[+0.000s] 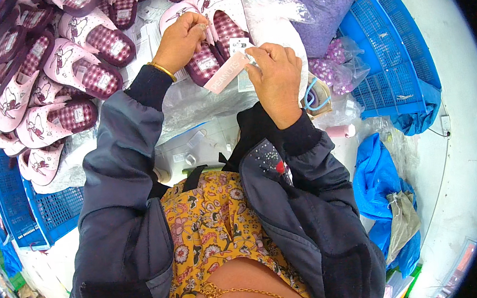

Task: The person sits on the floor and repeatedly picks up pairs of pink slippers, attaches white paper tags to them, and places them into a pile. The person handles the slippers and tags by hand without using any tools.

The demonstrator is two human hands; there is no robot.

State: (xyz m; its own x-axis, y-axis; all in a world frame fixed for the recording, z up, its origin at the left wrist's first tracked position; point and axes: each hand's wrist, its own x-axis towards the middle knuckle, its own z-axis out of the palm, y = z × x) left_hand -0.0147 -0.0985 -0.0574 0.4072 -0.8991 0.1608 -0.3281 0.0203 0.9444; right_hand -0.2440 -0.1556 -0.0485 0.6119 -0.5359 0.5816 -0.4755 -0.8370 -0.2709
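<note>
Two pale pink slippers point(225, 2) with maroon-checked insoles point(227, 29) lie together, a pink tag point(226, 73) slanted at their heels.

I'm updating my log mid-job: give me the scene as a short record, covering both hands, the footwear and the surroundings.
Left hand: fingers pinched at the slipper pair; anything in its grip unclear
Right hand: holds the pink tag
Slipper pair: pale pink, checked insoles
Left side: slipper pile
Right side: purple bundle in clear plastic, blue basket

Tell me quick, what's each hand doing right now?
Left hand: closed in a pinch by the pink slippers; what it grips can't be told.
Right hand: closed, holding the pink tag.
</note>
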